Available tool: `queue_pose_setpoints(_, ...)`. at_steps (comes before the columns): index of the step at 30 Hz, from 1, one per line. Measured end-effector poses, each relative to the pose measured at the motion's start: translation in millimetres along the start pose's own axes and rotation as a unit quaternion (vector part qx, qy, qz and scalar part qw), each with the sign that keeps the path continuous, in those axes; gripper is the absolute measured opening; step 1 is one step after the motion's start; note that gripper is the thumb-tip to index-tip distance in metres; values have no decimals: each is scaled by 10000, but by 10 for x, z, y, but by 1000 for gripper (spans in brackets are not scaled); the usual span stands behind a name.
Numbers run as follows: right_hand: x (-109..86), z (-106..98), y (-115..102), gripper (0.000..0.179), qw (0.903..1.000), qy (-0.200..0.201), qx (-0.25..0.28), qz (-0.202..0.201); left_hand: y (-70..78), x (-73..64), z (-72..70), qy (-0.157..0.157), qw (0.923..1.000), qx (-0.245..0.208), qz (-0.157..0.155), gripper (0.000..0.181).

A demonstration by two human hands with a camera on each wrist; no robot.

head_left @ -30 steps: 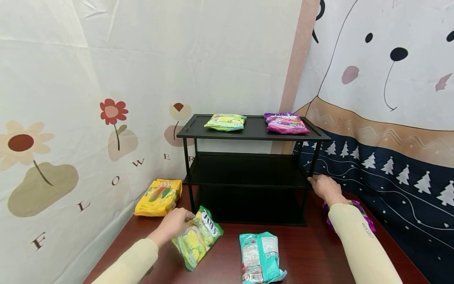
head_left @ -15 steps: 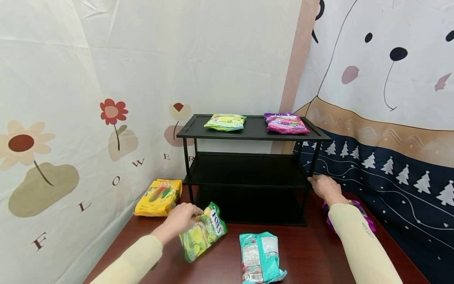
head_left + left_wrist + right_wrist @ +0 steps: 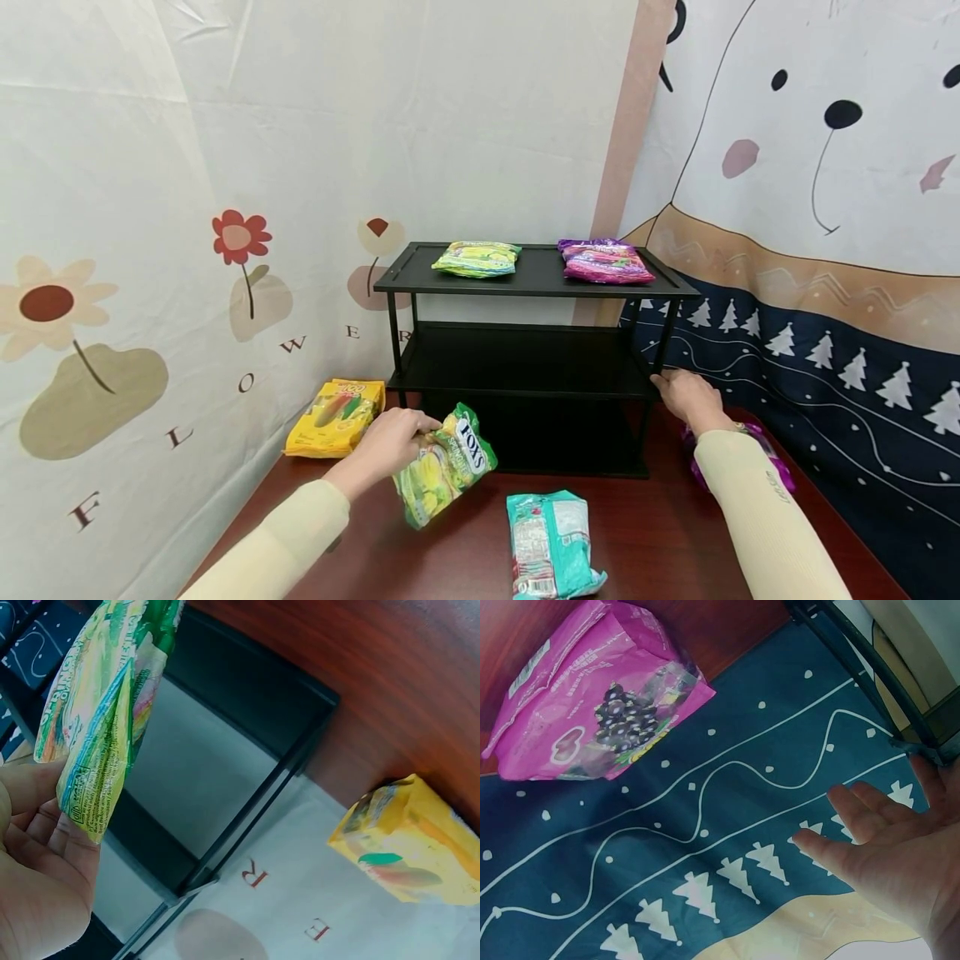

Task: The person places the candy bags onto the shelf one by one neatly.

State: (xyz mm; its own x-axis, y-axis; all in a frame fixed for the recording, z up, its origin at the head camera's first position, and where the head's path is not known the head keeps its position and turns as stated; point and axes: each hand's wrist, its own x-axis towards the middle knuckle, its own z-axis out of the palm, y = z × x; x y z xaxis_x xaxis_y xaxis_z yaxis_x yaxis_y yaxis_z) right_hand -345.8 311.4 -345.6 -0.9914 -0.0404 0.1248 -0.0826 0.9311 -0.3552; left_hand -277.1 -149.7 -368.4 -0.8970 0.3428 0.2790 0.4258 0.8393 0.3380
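A green and yellow candy bag [image 3: 444, 468] marked FOX'S hangs tilted from my left hand [image 3: 390, 443], pinched by its upper left edge between thumb and fingers. In the left wrist view the candy bag [image 3: 112, 712] is seen from the side, the thumb on its near end. The bag is in front of the lower left part of a black three-tier shelf [image 3: 525, 358]. My right hand [image 3: 688, 397] holds the shelf's right side at the middle tier, by the corner post. The right wrist view shows the other fingers [image 3: 862, 814] of that hand spread beside the post, the thumb hidden.
On the top tier lie a yellow-green bag [image 3: 477, 259] and a purple bag [image 3: 604, 261]. A yellow bag [image 3: 336, 418] stands left of the shelf, a teal bag [image 3: 553, 546] lies in front, and a purple grape bag [image 3: 607, 705] is beneath the right forearm. Printed cloth [image 3: 450, 125] backs the table.
My left hand has moved to the right and slightly up towards the shelf, carrying the green candy bag. The right hand has stayed at the shelf's side, and the other bags have not moved.
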Motion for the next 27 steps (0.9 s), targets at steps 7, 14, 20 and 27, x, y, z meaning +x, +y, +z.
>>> queue_pose_setpoints(7, -5, -6, -3, 52, 10000, -17, -16, -15, 40, 106, -114, 148, 9996, 8, 223, 36)
queue_pose_setpoints(14, -9, -7, 3, 54, 10000, -54, -61, 13, 113, 193, -275, 285, 9985, 59, 458, 36)
queue_pose_setpoints(20, -3, 8, 5, 52, 10000, 11, -28, -29, 155, 269, -398, 276, 9981, -173, 518, 37)
queue_pose_setpoints(27, 1, 11, 2, 51, 10000, 15, -33, -10, 153, 386, -484, 338, 9971, -557, 393, 34)
